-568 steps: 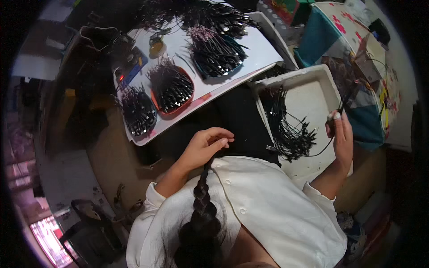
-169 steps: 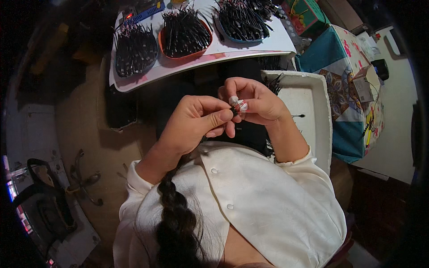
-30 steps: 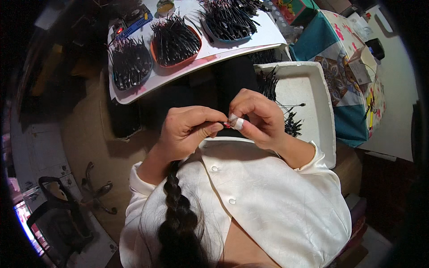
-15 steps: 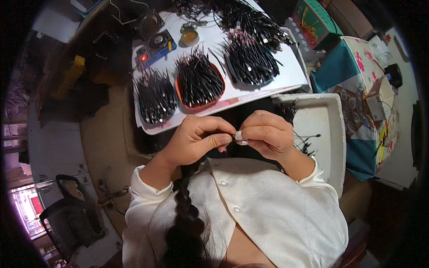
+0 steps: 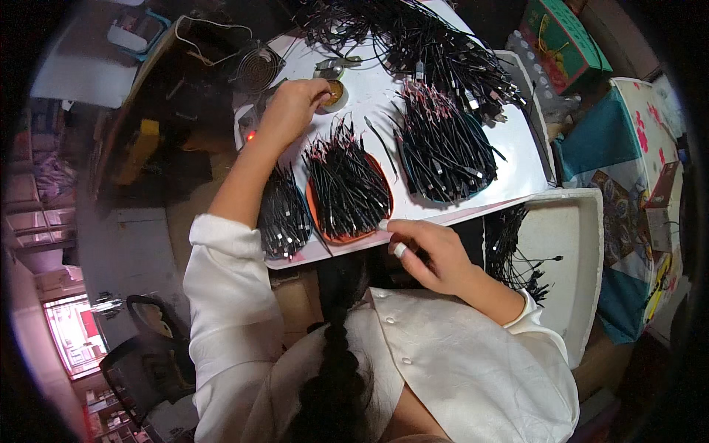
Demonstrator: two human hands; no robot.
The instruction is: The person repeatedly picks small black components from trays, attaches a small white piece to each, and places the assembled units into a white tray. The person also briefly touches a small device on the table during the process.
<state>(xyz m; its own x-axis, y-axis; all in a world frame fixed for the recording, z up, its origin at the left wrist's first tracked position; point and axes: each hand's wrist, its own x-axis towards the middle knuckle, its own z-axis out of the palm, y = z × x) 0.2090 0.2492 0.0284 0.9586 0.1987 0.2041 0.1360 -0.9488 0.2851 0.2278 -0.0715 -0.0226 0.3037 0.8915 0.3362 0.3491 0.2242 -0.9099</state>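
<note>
My left hand (image 5: 294, 109) is stretched far over the white table, its fingertips pinched at a small round tin (image 5: 336, 94) of amber material. Whatever lies between those fingertips is too small or hidden to tell. Nearer to me, my right hand (image 5: 434, 257) hovers at the table's front edge with thumb and index finger apart, white wrapping on both tips. It is beside an orange tray (image 5: 314, 214) packed with short black cables (image 5: 351, 184) whose stripped ends point away from me. A second bundle of black cables (image 5: 284, 214) lies left of it, and a fuller blue tray (image 5: 448, 199) right of it.
Behind the trays spreads a large heap of black cables (image 5: 443, 55). A round fan (image 5: 258, 70) and a red-lit device (image 5: 251, 135), partly behind my left arm, are at the left. A white foam box (image 5: 569, 244) with loose cables stands right.
My hands were together in front of my chest; now they are apart. The left has reached forward to the tin, and the right has opened near the table edge. The view has shifted.
</note>
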